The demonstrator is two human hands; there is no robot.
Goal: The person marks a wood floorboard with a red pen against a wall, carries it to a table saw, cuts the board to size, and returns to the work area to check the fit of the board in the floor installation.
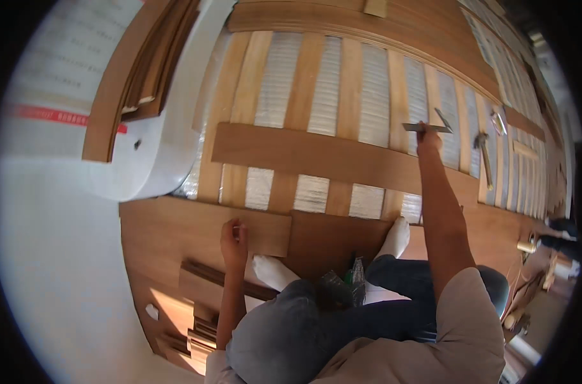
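My right hand (427, 141) reaches forward over the battens, its fingers closed round a metal try square (411, 127). A loose brown floorboard (304, 152) lies across the pale wooden battens (307, 80), just to the left of that hand. My left hand (234, 242) is over the near laid flooring (176, 217), beside a board joint. Its fingers are curled in; whether a small thing is between them is hidden. To the right of the square a claw hammer (485, 163) rests on the battens, below a small shiny packet (498, 123).
Silver foil sheeting (321, 89) shows between the battens. At left stands a white roll (176, 137), with several long boards (105, 128) against it. Board offcuts (204, 281) lie near my left forearm. Finished flooring (419, 22) covers the far side. Dark footwear (560, 243) appears at the right edge.
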